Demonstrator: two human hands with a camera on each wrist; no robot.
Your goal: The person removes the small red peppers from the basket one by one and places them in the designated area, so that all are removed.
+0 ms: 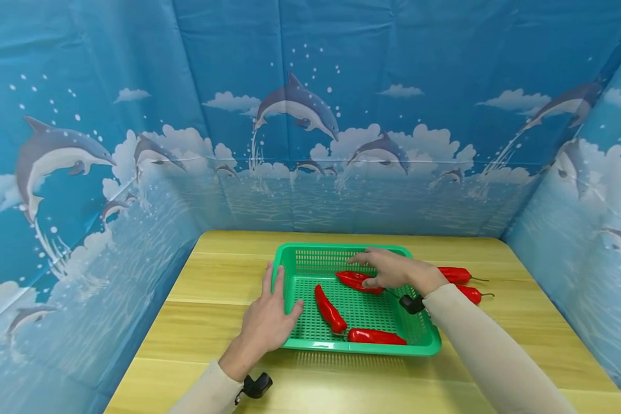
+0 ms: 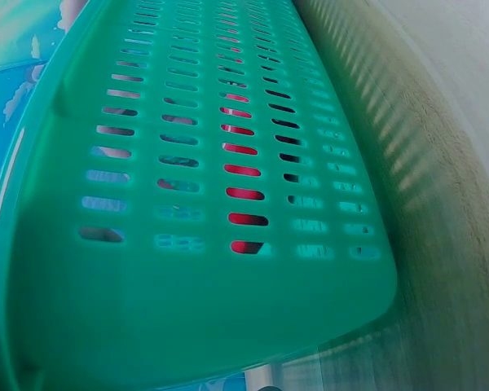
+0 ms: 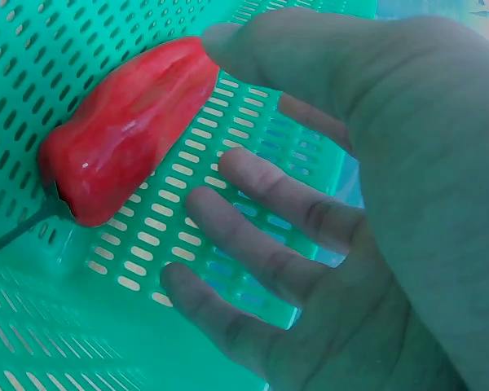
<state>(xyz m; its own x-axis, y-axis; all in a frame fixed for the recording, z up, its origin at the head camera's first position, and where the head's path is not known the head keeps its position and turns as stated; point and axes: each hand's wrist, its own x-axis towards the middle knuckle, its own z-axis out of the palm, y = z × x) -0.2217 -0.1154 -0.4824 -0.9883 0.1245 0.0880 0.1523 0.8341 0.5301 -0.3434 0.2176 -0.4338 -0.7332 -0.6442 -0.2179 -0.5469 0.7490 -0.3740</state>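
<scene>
Right wrist view shows fingers [image 3: 259, 244] beside red pepper [image 3: 130, 122] in basket [image 3: 155, 350]

left grip [image 1: 269, 322]: fingers straight, thumb apart; right grip [image 1: 393, 270]: fingers parted, gently bent; forearms [image 1: 489, 349]: angled inward

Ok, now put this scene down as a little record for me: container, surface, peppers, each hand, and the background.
Container: green perforated basket
Surface: wood-grain table
Peppers in basket: three, all red; far pepper, middle pepper, near pepper
Peppers outside: at least two red outside peppers right of the basket, partly hidden by an arm
Left hand: left hand at the basket's left rim
Right hand: right hand over the basket beside the far pepper; contact unclear
Background: blue backdrop with printed dolphins
</scene>
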